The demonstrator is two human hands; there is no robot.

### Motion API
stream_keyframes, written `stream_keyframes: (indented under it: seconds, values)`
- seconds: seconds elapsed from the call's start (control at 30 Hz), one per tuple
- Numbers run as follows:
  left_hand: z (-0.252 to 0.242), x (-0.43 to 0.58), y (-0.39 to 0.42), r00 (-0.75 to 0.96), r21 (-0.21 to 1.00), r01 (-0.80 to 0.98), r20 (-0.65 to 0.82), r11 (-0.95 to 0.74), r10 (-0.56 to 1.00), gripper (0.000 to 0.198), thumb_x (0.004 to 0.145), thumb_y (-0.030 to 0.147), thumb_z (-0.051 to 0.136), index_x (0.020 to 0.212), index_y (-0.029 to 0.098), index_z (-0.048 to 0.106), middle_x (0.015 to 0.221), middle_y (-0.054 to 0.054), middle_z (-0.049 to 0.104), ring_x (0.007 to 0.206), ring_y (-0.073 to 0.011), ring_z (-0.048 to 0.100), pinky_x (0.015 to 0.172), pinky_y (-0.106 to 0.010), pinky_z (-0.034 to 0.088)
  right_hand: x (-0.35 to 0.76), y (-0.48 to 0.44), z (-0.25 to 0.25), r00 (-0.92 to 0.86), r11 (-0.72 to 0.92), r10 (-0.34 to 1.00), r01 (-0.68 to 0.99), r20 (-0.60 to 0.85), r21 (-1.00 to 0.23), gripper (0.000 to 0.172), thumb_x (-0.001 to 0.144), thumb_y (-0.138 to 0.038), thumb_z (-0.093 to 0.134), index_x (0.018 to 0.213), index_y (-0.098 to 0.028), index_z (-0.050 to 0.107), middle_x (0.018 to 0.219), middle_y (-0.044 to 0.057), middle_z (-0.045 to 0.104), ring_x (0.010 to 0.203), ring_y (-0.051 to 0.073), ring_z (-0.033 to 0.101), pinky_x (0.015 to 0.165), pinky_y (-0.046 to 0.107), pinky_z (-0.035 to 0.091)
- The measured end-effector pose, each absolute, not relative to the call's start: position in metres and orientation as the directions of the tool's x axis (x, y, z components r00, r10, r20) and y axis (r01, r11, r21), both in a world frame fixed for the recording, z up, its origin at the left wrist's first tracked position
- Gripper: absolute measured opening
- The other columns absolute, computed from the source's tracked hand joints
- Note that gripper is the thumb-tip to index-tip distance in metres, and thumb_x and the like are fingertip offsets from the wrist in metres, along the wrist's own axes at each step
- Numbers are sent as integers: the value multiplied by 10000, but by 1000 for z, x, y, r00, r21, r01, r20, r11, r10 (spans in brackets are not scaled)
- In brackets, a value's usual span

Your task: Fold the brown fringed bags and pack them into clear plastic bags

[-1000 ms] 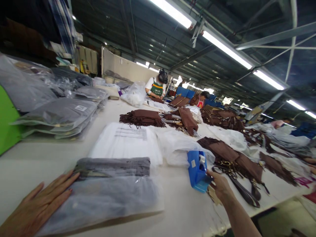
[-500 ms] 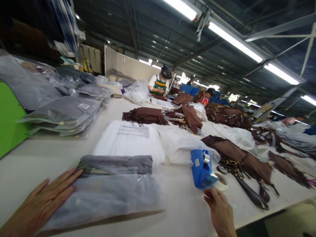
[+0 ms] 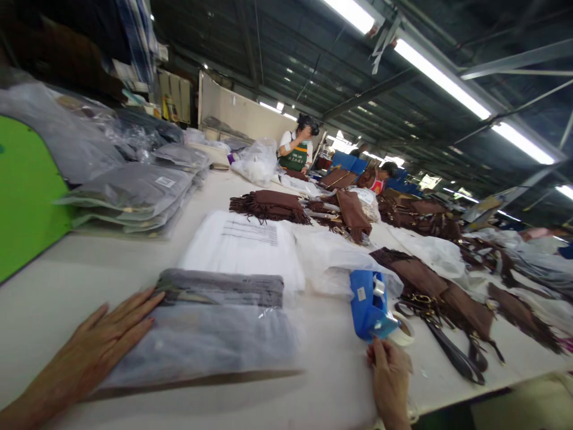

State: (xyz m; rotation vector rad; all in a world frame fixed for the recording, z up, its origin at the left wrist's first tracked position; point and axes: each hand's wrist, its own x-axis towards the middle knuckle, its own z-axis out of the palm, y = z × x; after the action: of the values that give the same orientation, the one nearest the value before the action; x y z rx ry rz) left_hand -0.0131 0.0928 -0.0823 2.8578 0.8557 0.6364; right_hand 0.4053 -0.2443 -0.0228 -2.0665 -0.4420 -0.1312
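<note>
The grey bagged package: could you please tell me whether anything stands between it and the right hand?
Nothing visible stands between the right hand and the grey bagged package; the blue tape dispenser and white plastic bag lie farther back.

The bare left hand [image 3: 110, 337] lies palm down above the left part of the broad off-white worktable [image 3: 333, 364], its fingers stretched out nearly straight and angled away toward the far side, the thumb slightly apart, with wrist and forearm slanting in low from the near left corner. The bare right hand [image 3: 389, 373] is near the table's near right edge, pointing away from the body, its fingers curled and the thumb drawn close to the forefinger, while its wrist drops toward that edge.
</note>
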Motion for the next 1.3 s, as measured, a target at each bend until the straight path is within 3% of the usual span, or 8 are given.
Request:
stream_keyframes:
  seconds: [0.1, 0.2, 0.3, 0.37, 0.5, 0.8, 1.0, 1.3]
  values:
    - [-65, -8, 86, 785, 153, 548, 244, -822, 569, 450, 915, 266, 280, 1341, 405, 329, 1408, 42, 364, 1283, -200, 386, 1020, -522, 298, 387, -243, -18, 849, -474, 424, 504, 315, -722, 461, 732, -635, 497, 783, -185, 580, 636, 38, 602, 588, 195, 585, 569, 337, 483]
    - [-51, -1, 76, 745, 146, 601, 255, -786, 617, 444, 919, 301, 253, 1349, 328, 361, 1406, 5, 385, 1290, -197, 382, 1048, -476, 280, 372, -234, -8, 712, -396, 614, 651, 340, -648, 405, 712, -606, 553, 784, -211, 607, 722, 52, 637, 677, 199, 604, 644, 329, 482]
    - [-41, 5, 68, 705, 183, 646, 230, -741, 671, 468, 917, 350, 245, 1364, 268, 355, 1407, -37, 394, 1285, -215, 392, 1044, -475, 294, 357, -211, 15, 379, -176, 841, 867, 387, -466, 181, 815, -408, 544, 839, -235, 593, 738, 24, 615, 678, 148, 586, 626, 259, 465]
    - [-35, 9, 65, 689, 212, 668, 183, -713, 701, 468, 921, 352, 243, 1364, 251, 356, 1423, -45, 368, 1300, -213, 370, 1050, -491, 285, 343, -190, 36, 100, 21, 923, 952, 371, -307, 75, 871, -257, 489, 900, -238, 556, 729, 4, 579, 634, 112, 558, 584, 219, 443]
    - [-23, 13, 61, 665, 266, 697, 108, -666, 739, 455, 932, 361, 270, 1366, 248, 347, 1445, -51, 326, 1324, -210, 327, 1062, -525, 264, 313, -141, 70, -165, 236, 949, 936, 268, -262, 85, 899, -204, 434, 901, -234, 514, 712, -11, 538, 594, 94, 529, 543, 203, 418]
    - [-15, 14, 56, 658, 348, 687, 75, -638, 749, 441, 945, 369, 270, 1371, 269, 326, 1458, -56, 313, 1344, -214, 283, 1087, -537, 224, 251, -35, 85, -431, 377, 902, 817, -28, -437, 214, 937, -281, 345, 790, -227, 490, 748, -10, 542, 658, 104, 527, 593, 239, 396]
    - [-16, 12, 55, 650, 406, 669, 87, -622, 755, 434, 950, 353, 246, 1372, 284, 320, 1468, -40, 295, 1352, -208, 264, 1100, -537, 195, 227, 13, 81, -526, 417, 846, 756, -87, -505, 215, 917, -271, 381, 748, -228, 507, 702, -25, 531, 610, 105, 488, 556, 242, 372]
    - [-13, 12, 54, 643, 422, 659, 112, -622, 758, 436, 944, 366, 270, 1368, 287, 331, 1455, -37, 327, 1341, -227, 289, 1092, -536, 218, 212, 49, 66, -533, 413, 816, 810, -227, -417, 205, 865, -191, 424, 667, -221, 469, 631, -39, 476, 565, 106, 439, 533, 246, 338]
